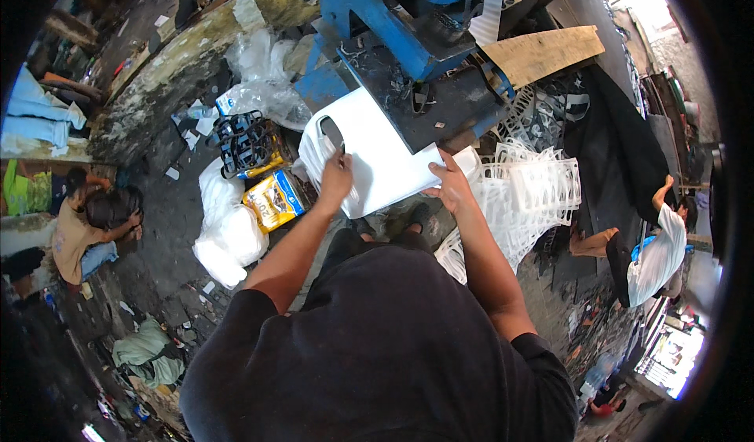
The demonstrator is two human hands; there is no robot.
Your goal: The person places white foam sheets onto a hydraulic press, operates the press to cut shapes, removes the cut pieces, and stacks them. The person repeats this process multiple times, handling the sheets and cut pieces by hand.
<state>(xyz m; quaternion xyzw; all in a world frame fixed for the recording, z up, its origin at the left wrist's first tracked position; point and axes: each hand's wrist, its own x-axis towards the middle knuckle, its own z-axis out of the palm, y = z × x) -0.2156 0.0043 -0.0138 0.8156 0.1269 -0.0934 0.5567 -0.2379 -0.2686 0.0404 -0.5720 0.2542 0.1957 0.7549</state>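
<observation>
Between both hands is a stack of floppy white sheets with a rounded slot cut through near the left end. My left hand is closed on its left part, just below the slot, where the layers bunch and curl. The lower right corner is pinched between thumb and fingers of my right hand. The far edge of the sheets meets the dark plate of a blue machine. To the right hangs a heap of white cut-out sheet full of openings.
Left of the sheets lie a yellow-and-blue pack, a white plastic-wrapped bundle, black slotted pieces and clear plastic. A tan board juts out at right. People sit at left and work by black material at right.
</observation>
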